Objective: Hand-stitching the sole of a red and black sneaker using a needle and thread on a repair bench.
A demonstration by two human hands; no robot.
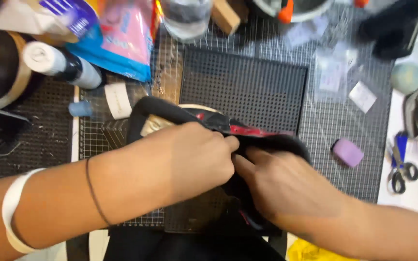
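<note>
Both hands — left hand [197, 162], right hand [286, 191] — pinch black fabric [267, 140] | purple eraser [348, 152] near

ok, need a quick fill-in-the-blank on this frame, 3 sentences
Both hands, left hand and right hand, grip a ____ fabric piece with red trim.
The lilac block lies to the ____ of the right hand.
The scissors have ____ handles.

Missing words: black; right; black

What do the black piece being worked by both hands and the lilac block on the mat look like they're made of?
Black piece: soft, matt fabric with a padded rolled edge, bending under the left hand and right hand; probably textile over foam.
Lilac block: smooth, matt, rounded corners; possibly rubber or wax, unclear.
</note>
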